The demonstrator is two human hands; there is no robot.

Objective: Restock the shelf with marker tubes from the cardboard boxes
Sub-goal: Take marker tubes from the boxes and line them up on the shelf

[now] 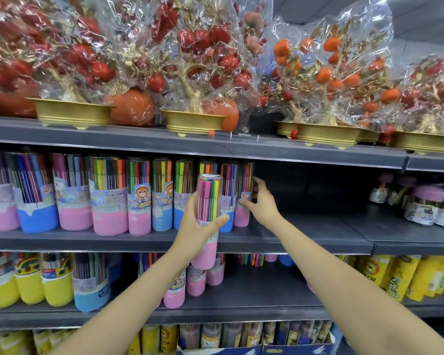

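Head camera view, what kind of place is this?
Most likely a shop aisle: tiered shelves carry rows of identical marker tubes, with cellophane-wrapped ornamental fruit trees above.

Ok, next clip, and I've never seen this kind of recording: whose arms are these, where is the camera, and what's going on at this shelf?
No robot here: a person wears a wide-angle camera on the head, so you look forward and down along their bare arms. The left hand grips a pink-based marker tube, held upright in front of the middle shelf. The right hand reaches to the pink-based end tube of the row standing there; the shelf to its right is bare. Wrapped ornamental fruit trees stand on the shelf above.
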